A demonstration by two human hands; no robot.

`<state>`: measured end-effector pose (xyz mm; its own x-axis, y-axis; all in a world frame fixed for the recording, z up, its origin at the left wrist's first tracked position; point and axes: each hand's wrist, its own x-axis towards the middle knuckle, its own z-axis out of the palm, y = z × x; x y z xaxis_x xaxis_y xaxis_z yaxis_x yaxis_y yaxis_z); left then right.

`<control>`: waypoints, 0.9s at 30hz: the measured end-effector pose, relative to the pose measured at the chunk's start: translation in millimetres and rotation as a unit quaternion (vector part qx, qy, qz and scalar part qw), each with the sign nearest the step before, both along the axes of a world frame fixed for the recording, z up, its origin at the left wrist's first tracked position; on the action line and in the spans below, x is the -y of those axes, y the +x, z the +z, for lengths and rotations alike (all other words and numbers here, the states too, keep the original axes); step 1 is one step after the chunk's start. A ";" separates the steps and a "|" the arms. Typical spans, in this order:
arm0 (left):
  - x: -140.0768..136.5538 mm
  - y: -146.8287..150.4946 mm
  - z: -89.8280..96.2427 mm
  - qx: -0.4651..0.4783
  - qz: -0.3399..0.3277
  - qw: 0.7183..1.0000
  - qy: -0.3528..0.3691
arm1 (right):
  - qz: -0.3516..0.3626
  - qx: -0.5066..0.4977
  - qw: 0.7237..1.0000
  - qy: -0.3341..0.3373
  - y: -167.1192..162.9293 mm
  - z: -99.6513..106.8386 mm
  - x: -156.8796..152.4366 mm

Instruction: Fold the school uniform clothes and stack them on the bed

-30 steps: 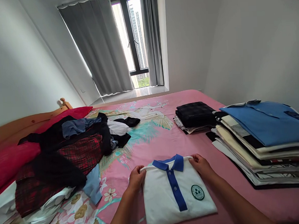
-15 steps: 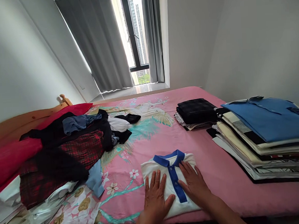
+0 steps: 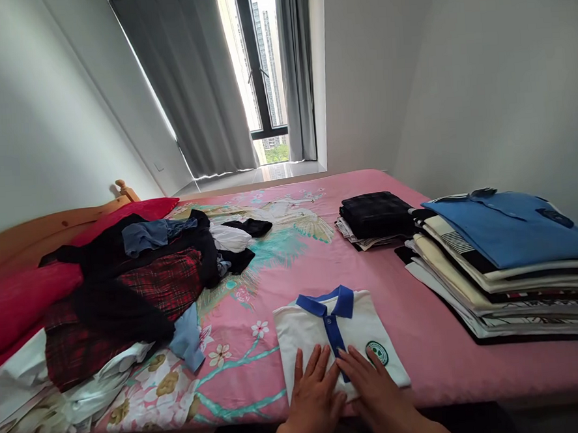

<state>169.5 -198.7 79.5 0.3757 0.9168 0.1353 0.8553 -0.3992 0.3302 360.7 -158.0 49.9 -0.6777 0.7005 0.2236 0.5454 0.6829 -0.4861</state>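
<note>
A folded white polo shirt (image 3: 296, 333) with a blue collar, a blue button placket and a round green badge lies at the bed's near edge. My left hand (image 3: 315, 388) rests flat on its lower left part, fingers stretched out. Beside it, my right hand (image 3: 372, 381) lies flat over the lower placket, just below the badge, with its fingers extended. The two hands almost touch at the fingertips. Both cover the bottom part of the shirt.
To the right stands a tall stack of folded clothes (image 3: 489, 282), a blue shirt on top. Behind it sits a smaller dark pile (image 3: 377, 216). Loose clothes (image 3: 141, 291) lie heaped at left near red pillows (image 3: 39, 294). All rest on a pink flowered bedsheet (image 3: 316, 267).
Both hands have slid down the shirt toward me and closer together. My right hand has left the collar area, and the green badge now shows.
</note>
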 end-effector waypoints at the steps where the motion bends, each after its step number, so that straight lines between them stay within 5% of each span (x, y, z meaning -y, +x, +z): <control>1: 0.5 -2.9 -1.8 0.017 0.003 1.000 -0.004 | 0.002 -0.008 1.000 -0.017 1.7 -0.8 -0.8; 4: -3.0 -18.2 -10.6 0.102 0.118 0.988 0.020 | -0.113 -0.094 0.988 -0.040 15.2 0.0 -15.3; 6: -8.5 -33.3 -17.7 0.190 0.253 0.948 0.030 | -0.227 -0.153 0.959 -0.068 27.8 -2.2 -30.4; 9: -17.7 -58.6 -25.1 0.375 0.369 0.849 -0.044 | -0.319 -0.240 0.893 -0.210 43.9 -16.4 -50.0; 13: -25.2 -80.4 -25.2 0.601 0.386 0.675 -0.183 | -0.314 -0.335 0.813 -0.358 52.2 -35.1 -62.6; 15: -27.9 -83.8 -22.7 0.650 0.368 0.621 -0.237 | -0.321 -0.346 0.800 -0.371 52.0 -32.0 -66.2; 17: -31.7 -84.2 -19.2 0.663 0.333 0.610 -0.278 | -0.303 -0.348 0.796 -0.393 50.5 -19.5 -70.3; 22: -46.8 -81.4 -5.9 0.622 0.297 0.647 -0.327 | -0.198 -0.331 0.759 -0.525 44.7 16.8 -83.9; 27: -52.5 -73.1 8.2 0.594 0.298 0.664 -0.343 | -0.199 -0.280 0.745 -0.572 39.4 22.1 -96.8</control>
